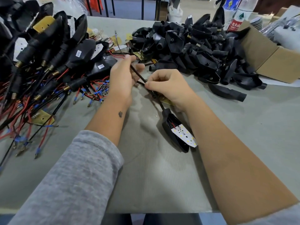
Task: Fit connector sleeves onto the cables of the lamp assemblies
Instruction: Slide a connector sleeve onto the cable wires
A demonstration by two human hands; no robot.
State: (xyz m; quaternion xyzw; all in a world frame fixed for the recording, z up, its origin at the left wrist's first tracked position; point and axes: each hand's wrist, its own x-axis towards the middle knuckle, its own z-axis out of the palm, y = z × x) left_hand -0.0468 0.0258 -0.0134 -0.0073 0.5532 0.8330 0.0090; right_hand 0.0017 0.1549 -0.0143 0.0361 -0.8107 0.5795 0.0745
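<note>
My left hand point(123, 78) curls around a thin black cable point(138, 74), the thumb and fingers gripping it where it rises towards the far side of the grey table point(146, 176). My right hand point(167, 86) is closed tight lower on the same cable, pinching it between thumb and forefinger; a small dark piece sits at my fingertips, possibly a connector sleeve, though it is too small to be sure. The cable runs down under my right wrist into a black plastic lamp housing with a white LED board point(178, 132), which lies on the table between my forearms, board facing up. A small brass-coloured plate point(166, 100) shows just beneath my right hand. To my left lies a heap of finished black lamp assemblies with red and black wires and blue-tipped terminals point(48, 65). Beyond my hands, on the right, sits a pile of empty black housings point(194, 51), next to a brown cardboard box point(267, 59) and a clear plastic water bottle with a red label point(238, 17).
</note>
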